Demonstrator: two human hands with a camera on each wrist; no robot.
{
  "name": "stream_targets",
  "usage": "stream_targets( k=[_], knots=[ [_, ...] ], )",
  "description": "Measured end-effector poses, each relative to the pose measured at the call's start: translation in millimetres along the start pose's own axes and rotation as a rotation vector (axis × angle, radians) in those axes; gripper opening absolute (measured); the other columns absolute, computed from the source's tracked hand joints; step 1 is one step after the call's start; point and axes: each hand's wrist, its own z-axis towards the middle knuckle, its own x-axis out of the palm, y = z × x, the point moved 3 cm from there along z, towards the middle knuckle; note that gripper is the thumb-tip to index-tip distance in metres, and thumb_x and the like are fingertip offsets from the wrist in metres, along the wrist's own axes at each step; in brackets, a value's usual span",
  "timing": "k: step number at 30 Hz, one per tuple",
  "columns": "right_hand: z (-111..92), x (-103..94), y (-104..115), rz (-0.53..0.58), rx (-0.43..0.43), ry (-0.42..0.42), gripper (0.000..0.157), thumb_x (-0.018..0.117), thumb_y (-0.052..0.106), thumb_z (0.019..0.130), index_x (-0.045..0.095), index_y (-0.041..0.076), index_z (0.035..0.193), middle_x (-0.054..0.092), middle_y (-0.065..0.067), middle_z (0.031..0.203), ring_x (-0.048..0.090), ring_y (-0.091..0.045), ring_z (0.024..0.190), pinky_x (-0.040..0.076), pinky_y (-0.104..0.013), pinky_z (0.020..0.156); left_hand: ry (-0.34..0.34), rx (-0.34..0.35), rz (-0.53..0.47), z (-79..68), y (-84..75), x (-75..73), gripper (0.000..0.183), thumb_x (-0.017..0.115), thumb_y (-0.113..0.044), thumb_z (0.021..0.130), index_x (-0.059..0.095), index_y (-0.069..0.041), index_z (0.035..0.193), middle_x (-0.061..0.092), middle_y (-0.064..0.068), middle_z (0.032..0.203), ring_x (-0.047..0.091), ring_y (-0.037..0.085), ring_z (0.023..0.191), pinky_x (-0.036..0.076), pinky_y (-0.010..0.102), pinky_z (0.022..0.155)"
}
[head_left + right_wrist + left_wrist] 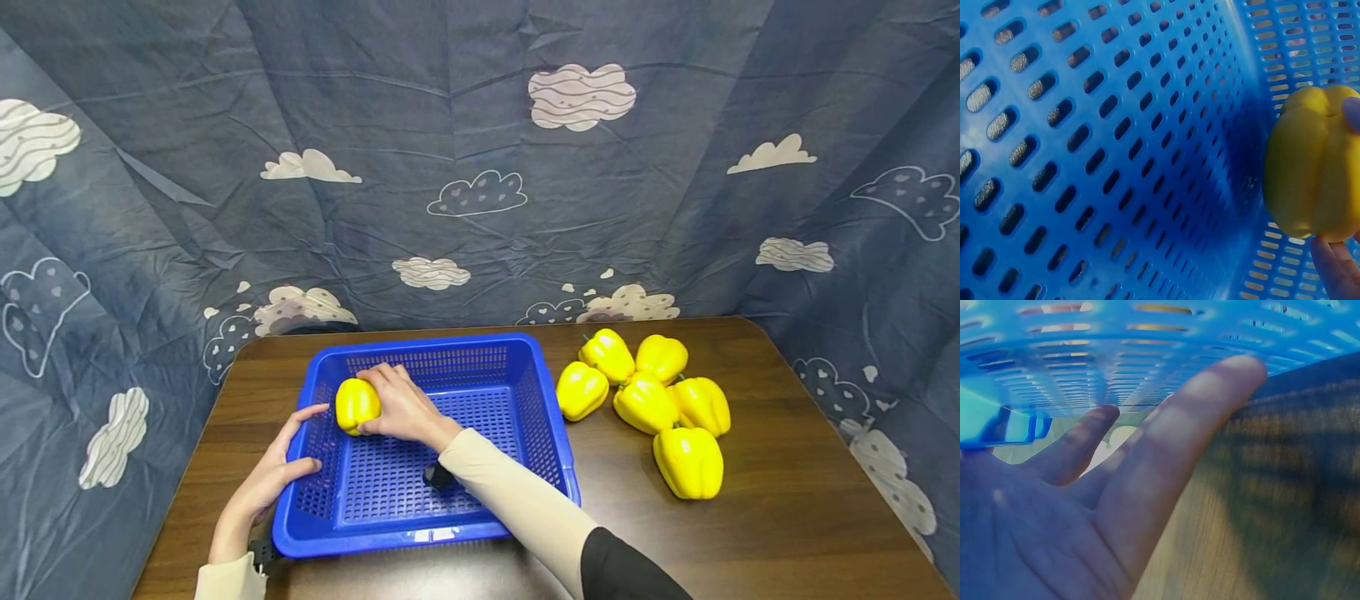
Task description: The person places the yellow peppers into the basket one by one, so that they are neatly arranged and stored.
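Observation:
A blue perforated plastic basket [420,537] stands on the table. My right hand [405,406] reaches over its inside and grips a yellow bell pepper [356,406] near the left wall, thumb on the near side and fingers on the far side. In the right wrist view the bell pepper [1310,165] appears against the slotted wall, fingertips at its edges. My left hand [273,467] holds the basket's left rim, thumb and a finger lapping over it. From the left wrist, other fingers [1166,437] of that hand lie along the outside of the slotted wall.
Several more yellow bell peppers [647,402] lie grouped on the brown wooden table [780,500], right of the basket. Behind and around the table hangs a dark blue curtain [480,125] with cloud prints. A small black device [437,476] sits at the right wrist, over the basket floor.

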Motion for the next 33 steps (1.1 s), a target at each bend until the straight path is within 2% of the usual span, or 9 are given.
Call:
stream_targets(
  k=[9, 20, 27, 33],
  knots=[
    [2.7, 4.5, -2.3, -0.010, 0.010, 0.000, 0.074, 0.084, 0.035, 0.069, 0.054, 0.009, 0.131, 0.055, -0.003, 0.119, 0.047, -0.019, 0.102, 0.042, -0.022, 0.086, 0.014, 0.005, -0.022, 0.3, 1.3, -0.6, 0.071, 0.048, 0.007, 0.084, 0.021, -0.014, 0.146, 0.021, 0.032, 0.140, 0.046, 0.044, 0.109, 0.051, 0.052, 0.076],
    [5.5, 8.1, -1.6, -0.024, 0.005, 0.060, 0.074, 0.083, 0.035, 0.071, 0.051, 0.008, 0.132, 0.052, -0.006, 0.124, 0.045, -0.022, 0.107, 0.038, -0.025, 0.092, 0.000, -0.002, -0.008, 0.1, -0.1, -1.3, 0.071, 0.049, 0.006, 0.083, 0.022, -0.014, 0.146, 0.022, 0.032, 0.140, 0.047, 0.044, 0.108, 0.052, 0.051, 0.076],
    [4.2, 5.5, -1.8, 0.047, 0.046, 0.107, 0.075, 0.083, 0.033, 0.072, 0.049, 0.008, 0.135, 0.051, -0.008, 0.125, 0.045, -0.021, 0.103, 0.041, -0.024, 0.087, 0.004, 0.005, -0.012, 0.4, 2.2, -1.2, 0.072, 0.049, 0.007, 0.084, 0.021, -0.014, 0.146, 0.022, 0.031, 0.140, 0.045, 0.044, 0.110, 0.051, 0.051, 0.077],
    [4.1, 2.9, -2.8, 0.063, 0.063, 0.118, 0.073, 0.081, 0.033, 0.074, 0.049, 0.009, 0.135, 0.052, -0.007, 0.124, 0.045, -0.020, 0.103, 0.041, -0.023, 0.087, -0.015, -0.003, 0.005, 0.3, 2.8, -0.6, 0.071, 0.050, 0.005, 0.083, 0.023, -0.015, 0.146, 0.022, 0.031, 0.140, 0.044, 0.045, 0.110, 0.051, 0.050, 0.077]
  ],
)
